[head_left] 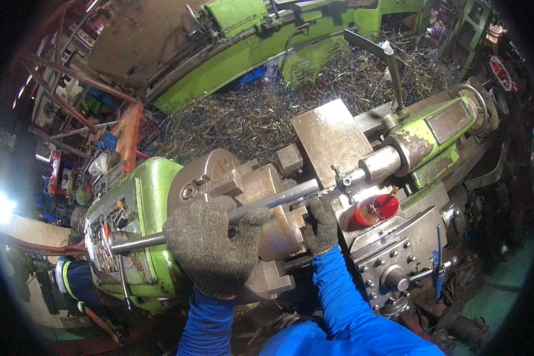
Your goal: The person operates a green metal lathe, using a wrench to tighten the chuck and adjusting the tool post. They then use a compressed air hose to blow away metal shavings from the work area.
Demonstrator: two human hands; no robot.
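A dark knitted glove covers my left hand (210,249), which is closed round a long round metal bar (273,202). The bar slants across the front of the lathe chuck (204,175), its left end over the green headstock (160,178) and its right end by the drill bit (326,192). My right hand (322,228), gloved too, is below the bar's right end, beside a stepped chuck jaw (295,222). Its fingers point up and are partly hidden, so their grip is unclear. A large metal workpiece (273,234) sits between the chuck jaws.
Right of my right hand, a red cup (376,210) with a brush stands on the carriage. The green tailstock (436,139) lies beyond it, near a flat steel plate (332,139). Tangled metal shavings (231,127) fill the back. Hand tools (105,243) rest on the headstock.
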